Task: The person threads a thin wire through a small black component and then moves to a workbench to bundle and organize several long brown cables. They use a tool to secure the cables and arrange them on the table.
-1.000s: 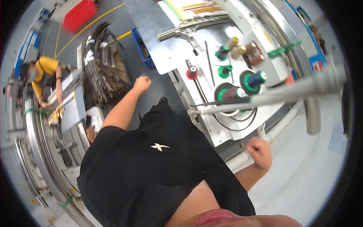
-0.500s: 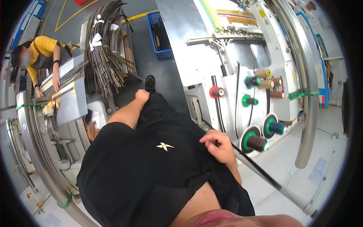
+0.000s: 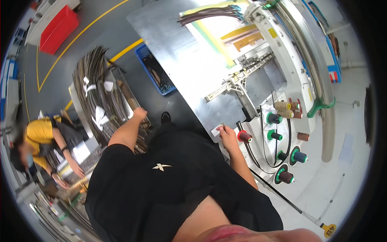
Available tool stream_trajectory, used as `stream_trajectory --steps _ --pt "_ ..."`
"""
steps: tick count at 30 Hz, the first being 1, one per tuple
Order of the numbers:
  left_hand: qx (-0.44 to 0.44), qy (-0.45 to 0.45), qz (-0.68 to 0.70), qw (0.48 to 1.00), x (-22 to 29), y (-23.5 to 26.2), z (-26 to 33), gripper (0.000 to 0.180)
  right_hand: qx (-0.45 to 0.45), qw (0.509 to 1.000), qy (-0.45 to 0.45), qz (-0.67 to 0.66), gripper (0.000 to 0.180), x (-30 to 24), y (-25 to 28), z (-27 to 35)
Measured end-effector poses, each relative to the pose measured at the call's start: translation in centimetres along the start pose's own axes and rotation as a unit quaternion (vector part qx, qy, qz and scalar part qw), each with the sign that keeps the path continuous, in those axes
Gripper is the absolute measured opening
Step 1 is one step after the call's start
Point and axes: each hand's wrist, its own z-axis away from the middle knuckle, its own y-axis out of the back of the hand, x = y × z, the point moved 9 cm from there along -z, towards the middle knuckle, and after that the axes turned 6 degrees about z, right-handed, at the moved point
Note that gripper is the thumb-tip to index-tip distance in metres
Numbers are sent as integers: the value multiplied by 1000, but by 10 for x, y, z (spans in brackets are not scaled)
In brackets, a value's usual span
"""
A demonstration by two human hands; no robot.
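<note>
My left hand (image 3: pixel 140 114) hangs in a loose fist beside a thick bundle of long dark brown strips (image 3: pixel 107 86). I see nothing in it. On the other side, my right hand (image 3: pixel 228 138) is at the near edge of a shiny metal machine table (image 3: pixel 169 36). Its thumb and fingertips are pinched together around something too small to make out. A small white piece (image 3: pixel 216 130) shows on the table edge by those fingertips. Close to the right of this hand sits a red thread spool (image 3: pixel 244 136) on the sewing machine (image 3: pixel 262 125).
More thread cones (image 3: pixel 285 176) stick out at the right. Dark strips (image 3: pixel 207 15) lie on the table's far end. A blue crate (image 3: pixel 153 70) stands on the floor beside it. At left, a person in a yellow shirt (image 3: pixel 40 135) works over strips. A red bin (image 3: pixel 59 30) is farther back.
My view has turned and moved forward along the machine table. My right hand has gone from in front of my body out to the table edge. The left hand now appears nearer the strip bundle.
</note>
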Motion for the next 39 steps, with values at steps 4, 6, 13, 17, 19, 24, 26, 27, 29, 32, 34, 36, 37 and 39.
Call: stream_trajectory --steps 4,6,13,17,19,24,26,27,29,32,34,36,37,39 --pt "27 75 9 997 -20 50 -32 40 35 996 80 33 31 -58 -3 -45" --pt "28 98 79 992 -20 44 -43 40 21 990 122 70 31 -86 -9 -71" --pt "59 110 65 990 22 90 -47 37 -87 978 109 157 37 -149 -32 -154" --pt "-71 96 156 980 -52 118 -108 41 -130 971 94 177 40 -189 -60 -200" --pt "-29 120 127 984 -63 138 -134 41 -106 970 101 195 40 -209 -76 -234" --pt "-14 187 123 975 -120 189 -238 38 -111 975 84 175 44 -290 -140 -323" --pt "-62 96 81 990 -151 216 -296 36 -125 979 35 157 45 -310 -175 -372" --pt "-113 110 117 981 -170 237 -317 35 -135 979 12 153 46 -321 -195 -393" --pt "-217 140 203 945 -159 297 -323 33 -74 990 -35 118 50 -353 -213 -409" --pt "-86 19 96 991 -224 378 -387 33 -40 990 -27 131 51 -382 -248 -440" --pt "-61 27 96 993 -245 420 -418 35 -52 993 -57 86 50 -393 -255 -460" --pt "-94 136 168 972 -266 452 -427 38 -66 991 -103 56 50 -388 -260 -473" --pt "-94 124 127 980 -277 466 -438 38 -87 987 -132 38 50 -390 -261 -472" --pt "-91 92 40 991 -297 487 -466 38 -123 975 -185 -1 51 -396 -260 -470"
